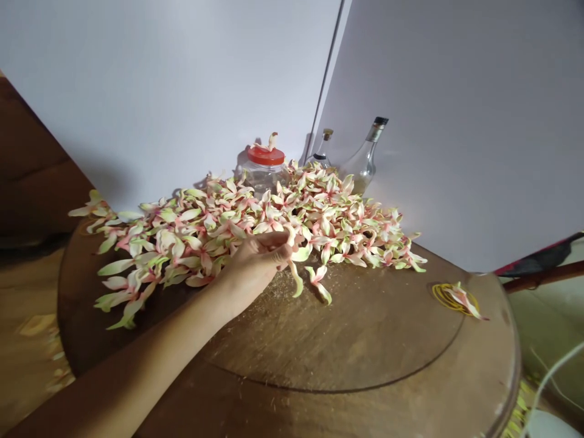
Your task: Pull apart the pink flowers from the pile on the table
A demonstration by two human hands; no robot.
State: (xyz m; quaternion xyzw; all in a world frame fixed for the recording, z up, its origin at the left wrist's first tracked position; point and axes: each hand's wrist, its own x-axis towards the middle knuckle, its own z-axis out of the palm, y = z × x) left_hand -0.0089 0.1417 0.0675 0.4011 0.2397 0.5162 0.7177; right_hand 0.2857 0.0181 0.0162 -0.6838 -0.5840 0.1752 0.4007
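My left hand (262, 258) reaches in from the lower left over the front of a heap of flowers (201, 216). Its thumb and fingers are pinched on a pale flower (296, 281), whose curved greenish petal tips hang below the fingertips. The heaped flowers are cream and light green with pink centres. Just right of the hand, a single flower (320, 285) lies apart on the round brown table (347, 347). The fingers cover part of the held flower. My right hand is out of view.
Behind the heap stand a jar with a red lid (266, 156), a corked bottle (323, 149) and a tilted clear bottle (367, 161), near the white walls. A yellow coil (442, 297) with a flower (465, 300) on it lies at the table's right. A white cable (554, 368) hangs beyond the edge.
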